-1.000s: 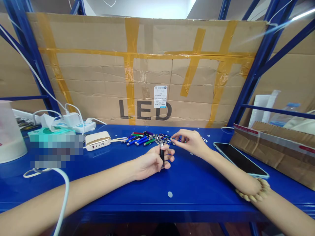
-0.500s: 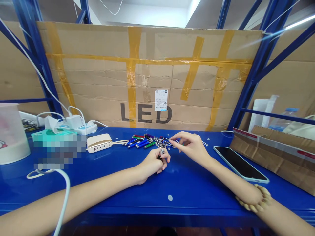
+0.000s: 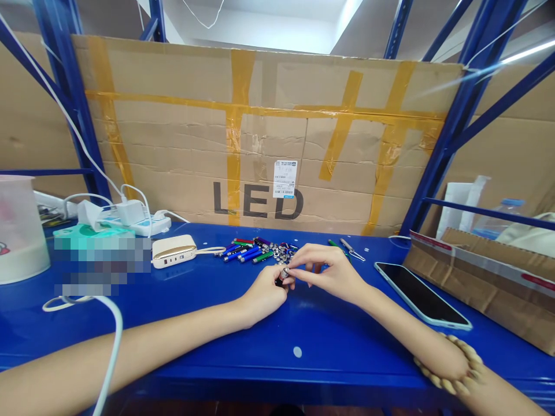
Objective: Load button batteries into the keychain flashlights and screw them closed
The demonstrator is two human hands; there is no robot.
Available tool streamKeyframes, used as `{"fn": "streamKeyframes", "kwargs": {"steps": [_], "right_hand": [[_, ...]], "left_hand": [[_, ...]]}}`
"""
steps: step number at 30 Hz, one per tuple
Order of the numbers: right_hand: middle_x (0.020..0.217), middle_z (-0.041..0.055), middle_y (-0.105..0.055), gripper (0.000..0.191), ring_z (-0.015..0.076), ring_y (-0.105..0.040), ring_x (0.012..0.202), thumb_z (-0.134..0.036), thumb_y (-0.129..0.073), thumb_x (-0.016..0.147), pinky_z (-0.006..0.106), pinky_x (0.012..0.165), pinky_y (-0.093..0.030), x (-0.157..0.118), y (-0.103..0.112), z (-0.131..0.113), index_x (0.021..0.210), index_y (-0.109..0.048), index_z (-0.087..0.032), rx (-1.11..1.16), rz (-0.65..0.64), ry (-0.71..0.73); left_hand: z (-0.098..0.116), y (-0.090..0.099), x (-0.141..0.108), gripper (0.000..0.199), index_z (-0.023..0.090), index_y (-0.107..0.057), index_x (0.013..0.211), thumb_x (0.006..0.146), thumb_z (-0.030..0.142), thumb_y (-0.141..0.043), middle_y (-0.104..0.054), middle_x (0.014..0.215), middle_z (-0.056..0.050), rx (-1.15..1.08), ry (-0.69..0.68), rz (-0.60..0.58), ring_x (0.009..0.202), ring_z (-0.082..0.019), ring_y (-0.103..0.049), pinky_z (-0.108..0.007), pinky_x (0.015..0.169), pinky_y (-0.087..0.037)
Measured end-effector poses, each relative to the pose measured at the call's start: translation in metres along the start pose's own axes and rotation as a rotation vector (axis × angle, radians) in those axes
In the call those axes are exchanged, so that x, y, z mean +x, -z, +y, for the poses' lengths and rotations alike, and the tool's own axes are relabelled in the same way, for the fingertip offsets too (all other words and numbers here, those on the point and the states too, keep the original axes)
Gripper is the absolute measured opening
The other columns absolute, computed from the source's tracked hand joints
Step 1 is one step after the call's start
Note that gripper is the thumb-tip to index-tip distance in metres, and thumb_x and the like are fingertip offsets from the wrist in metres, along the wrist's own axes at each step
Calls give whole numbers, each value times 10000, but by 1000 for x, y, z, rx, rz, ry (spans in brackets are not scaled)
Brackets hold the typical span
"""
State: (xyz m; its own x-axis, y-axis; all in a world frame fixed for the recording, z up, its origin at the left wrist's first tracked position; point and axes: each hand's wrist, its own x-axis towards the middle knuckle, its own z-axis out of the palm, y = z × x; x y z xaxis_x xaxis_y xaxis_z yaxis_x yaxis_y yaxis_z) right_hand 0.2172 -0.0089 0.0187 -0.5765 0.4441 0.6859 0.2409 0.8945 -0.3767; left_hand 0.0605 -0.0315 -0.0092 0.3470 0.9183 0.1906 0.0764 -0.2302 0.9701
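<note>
My left hand (image 3: 269, 290) is closed round a small black flashlight-like tube (image 3: 279, 282), its silver end facing up between thumb and fingers. Above that end, my right hand (image 3: 327, 268) pinches a small silver piece (image 3: 286, 271) with thumb and forefinger; its exact kind is too small to tell. Just behind my hands lies a pile of similar slim tubes (image 3: 249, 254) in blue, green, red and black. Beside them are loose small silver parts (image 3: 282, 252), partly hidden by my right hand.
Two more tubes, one green (image 3: 333, 243) and one grey with a strap (image 3: 348, 246), lie behind my right hand. A phone (image 3: 422, 293) and a cardboard box (image 3: 481, 283) are on the right. At left are a white power bank (image 3: 174, 252), a power strip (image 3: 151, 225) and a plastic tub (image 3: 21, 231).
My right hand has moved from the silver parts in the pile, toward me and left, to the end of the tube. My left hand still holds the tube in about the same place.
</note>
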Motion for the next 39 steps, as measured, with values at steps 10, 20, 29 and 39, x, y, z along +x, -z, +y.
{"fn": "streamKeyframes", "kwargs": {"steps": [10, 20, 29, 39], "right_hand": [[903, 50, -577, 156, 72, -545, 602, -276, -568, 807, 190, 478, -452, -1, 1, -5, 877, -678, -191, -93, -185, -45], [954, 30, -547, 205, 57, -539, 599, -308, -552, 814, 191, 514, -443, -3, -4, 6, 985, -609, -210, -101, -161, -123], [993, 29, -564, 250, 149, -585, 770, -368, -614, 745, 300, 686, -477, -9, 10, 41, 961, -638, -244, -435, -138, -294], [1128, 87, -506, 299, 243, -468, 1089, -358, -600, 775, 449, 926, -369, -11, 4, 54, 1053, -637, -252, -301, -273, -278]], "left_hand": [[-2, 3, 2, 187, 159, -385, 560, 480, -2, -335, -331, 546, 47, 112, 0, 32, 569, -90, -286, -225, 531, -214], [-4, 2, 3, 199, 179, -333, 569, 476, 2, -326, -331, 523, 67, 58, 84, 88, 447, -68, -293, -201, 431, -227], [0, 4, 4, 229, 192, -352, 711, 627, -18, -390, -396, 706, 54, 77, 62, 332, 528, -67, -345, -203, 532, -301], [3, 2, 0, 318, 200, -361, 809, 630, -29, -492, -407, 797, 26, 150, 102, 371, 632, -90, -405, -197, 573, -346]]}}
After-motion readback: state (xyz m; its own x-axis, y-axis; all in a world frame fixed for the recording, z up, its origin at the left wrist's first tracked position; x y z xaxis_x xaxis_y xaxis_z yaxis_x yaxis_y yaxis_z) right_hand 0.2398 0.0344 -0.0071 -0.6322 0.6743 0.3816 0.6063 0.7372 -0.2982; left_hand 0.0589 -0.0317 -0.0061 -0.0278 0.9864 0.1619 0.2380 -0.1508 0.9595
